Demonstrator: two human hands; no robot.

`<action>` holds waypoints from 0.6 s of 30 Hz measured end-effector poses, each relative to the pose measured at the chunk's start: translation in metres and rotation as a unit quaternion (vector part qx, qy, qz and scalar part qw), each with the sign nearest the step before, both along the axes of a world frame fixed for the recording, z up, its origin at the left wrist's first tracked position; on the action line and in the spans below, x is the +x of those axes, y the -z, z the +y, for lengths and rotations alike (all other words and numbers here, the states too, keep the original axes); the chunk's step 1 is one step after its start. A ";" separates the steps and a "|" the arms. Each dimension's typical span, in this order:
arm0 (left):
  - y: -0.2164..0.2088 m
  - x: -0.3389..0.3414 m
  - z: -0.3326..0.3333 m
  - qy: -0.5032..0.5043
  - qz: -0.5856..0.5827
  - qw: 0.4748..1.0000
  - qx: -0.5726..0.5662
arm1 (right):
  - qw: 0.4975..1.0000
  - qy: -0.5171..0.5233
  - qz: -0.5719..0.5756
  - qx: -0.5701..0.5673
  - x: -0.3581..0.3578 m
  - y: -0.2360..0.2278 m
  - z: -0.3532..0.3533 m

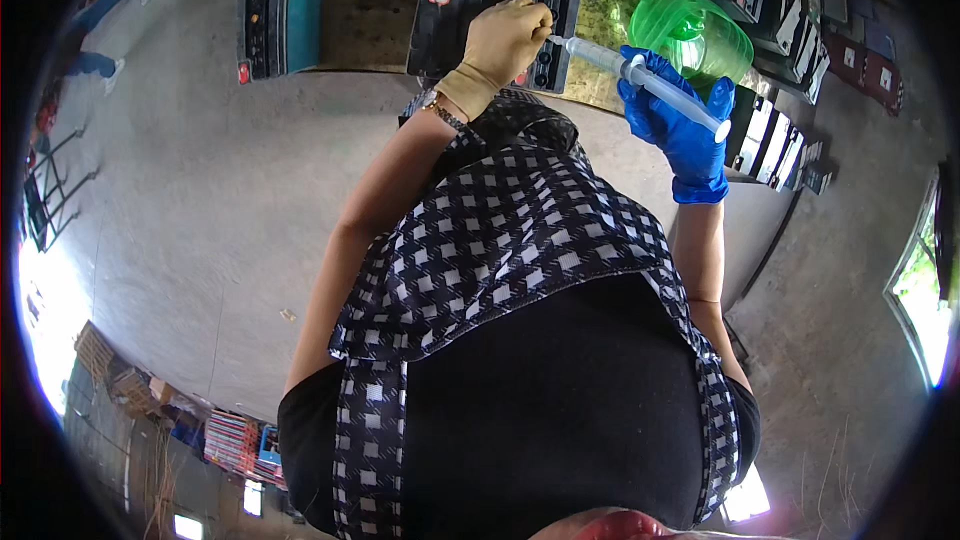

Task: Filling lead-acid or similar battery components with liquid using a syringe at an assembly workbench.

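My left hand [505,37], in a cream glove, is closed with its fingertips at the thin nozzle of a large clear plastic syringe [652,85]. The blue-gloved right hand [682,125] grips the syringe's barrel, which slants down to the right. Under the nozzle is a dark battery [553,65] with a row of round openings along its top, partly covered by my left hand. Another dark battery case or cover [437,25] with a white-and-red label stands left of that hand. Just beyond my right hand sits a translucent green plastic container [690,30].
A teal-sided battery [300,15] stands at the left on the stained yellowish bench [375,0]. Several more batteries [775,35] crowd the right side. Far left, a person's legs [100,25] show beside a metal frame [55,190] on the concrete floor.
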State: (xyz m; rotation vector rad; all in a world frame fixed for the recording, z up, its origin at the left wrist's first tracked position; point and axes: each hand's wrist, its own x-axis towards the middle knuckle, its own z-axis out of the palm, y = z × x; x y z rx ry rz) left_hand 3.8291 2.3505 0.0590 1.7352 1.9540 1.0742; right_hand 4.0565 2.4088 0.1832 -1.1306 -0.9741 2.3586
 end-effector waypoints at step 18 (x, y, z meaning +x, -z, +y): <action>0.005 -0.009 -0.028 0.040 -0.009 0.999 0.002 | 0.979 -0.102 0.177 -0.025 -0.001 0.006 0.019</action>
